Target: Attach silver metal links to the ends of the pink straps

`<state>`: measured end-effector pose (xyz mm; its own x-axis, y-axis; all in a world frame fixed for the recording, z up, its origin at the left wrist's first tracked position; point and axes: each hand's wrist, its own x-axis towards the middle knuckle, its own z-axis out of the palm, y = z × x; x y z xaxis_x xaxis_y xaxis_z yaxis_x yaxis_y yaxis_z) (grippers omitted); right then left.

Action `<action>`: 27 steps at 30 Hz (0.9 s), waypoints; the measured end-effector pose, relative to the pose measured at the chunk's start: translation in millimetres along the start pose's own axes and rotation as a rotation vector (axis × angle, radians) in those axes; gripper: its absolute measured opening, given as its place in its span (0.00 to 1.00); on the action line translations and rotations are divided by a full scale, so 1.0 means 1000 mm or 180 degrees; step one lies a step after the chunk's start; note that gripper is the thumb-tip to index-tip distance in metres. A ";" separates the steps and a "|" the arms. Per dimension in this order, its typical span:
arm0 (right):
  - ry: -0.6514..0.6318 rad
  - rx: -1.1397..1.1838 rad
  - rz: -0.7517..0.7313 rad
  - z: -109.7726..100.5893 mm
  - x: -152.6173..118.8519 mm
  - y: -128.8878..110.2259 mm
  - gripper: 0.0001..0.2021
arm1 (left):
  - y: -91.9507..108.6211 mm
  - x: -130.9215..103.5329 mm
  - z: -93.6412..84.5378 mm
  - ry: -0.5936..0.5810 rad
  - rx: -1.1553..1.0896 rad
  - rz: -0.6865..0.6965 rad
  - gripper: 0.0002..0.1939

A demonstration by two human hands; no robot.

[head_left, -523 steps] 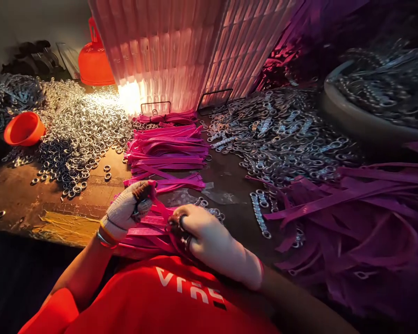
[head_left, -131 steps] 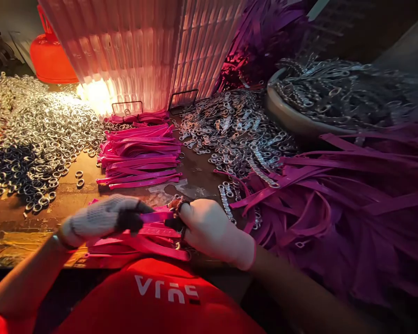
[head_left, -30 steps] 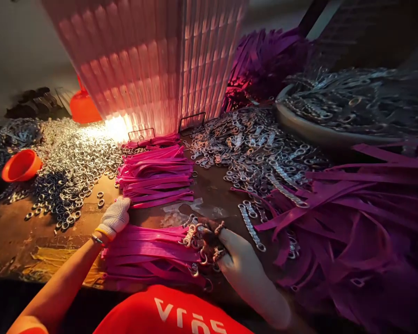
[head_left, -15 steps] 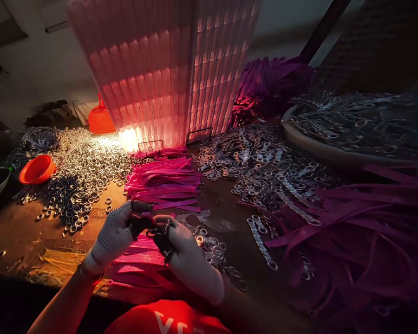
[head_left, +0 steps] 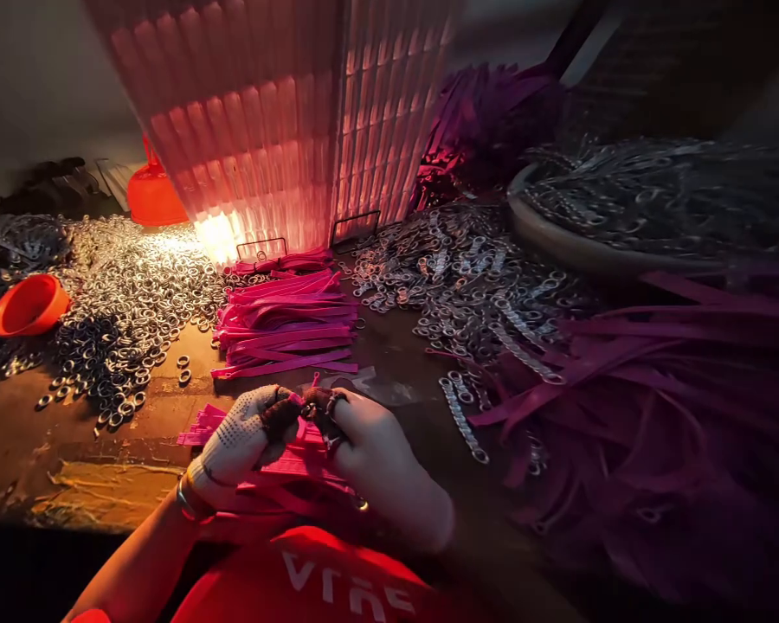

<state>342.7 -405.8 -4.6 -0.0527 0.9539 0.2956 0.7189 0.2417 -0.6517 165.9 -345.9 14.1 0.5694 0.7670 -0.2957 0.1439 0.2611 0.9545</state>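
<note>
My left hand [head_left: 243,437], in a white dotted glove with dark fingertips, is closed in a pinch. A bit of pink strap [head_left: 295,400] shows between its fingertips. My right hand [head_left: 380,450], also gloved, is closed with its fingertips against the left ones. Small metal glints show at the right fingers, but what they hold is mostly hidden. Under both hands lies a bundle of pink straps [head_left: 305,463], partly covered. Beyond them is a second pile of pink straps [head_left: 286,324].
Loose metal rings [head_left: 130,294] heap at left beside an orange bowl [head_left: 29,305] and an orange lamp [head_left: 156,195]. Twisted metal links [head_left: 467,277] and purple straps [head_left: 655,407] spread at right, near a full basin [head_left: 545,229]. A ribbed translucent panel [head_left: 266,130] stands behind.
The view has shifted, so the tabletop things sit further left and higher. My hands have come closer together, fingertips touching, and sit over the nearer pink straps.
</note>
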 end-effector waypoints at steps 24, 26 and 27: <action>-0.1819 -0.1602 0.0361 -0.016 0.007 -0.001 0.11 | -0.047 0.010 0.011 0.0367 0.2188 0.0883 0.13; -0.1831 -0.1628 0.0118 -0.013 0.003 -0.001 0.08 | -0.049 0.010 0.012 0.0286 0.2276 0.0906 0.12; -0.1838 -0.1660 0.0041 -0.013 0.001 -0.001 0.08 | -0.050 0.010 0.012 0.0236 0.2320 0.0907 0.11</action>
<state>350.8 -407.4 5.0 -0.2921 0.9322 -0.2137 0.9475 0.2516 -0.1976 174.2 -358.5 -35.8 0.6124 0.7905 -0.0131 0.5097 -0.3821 0.7708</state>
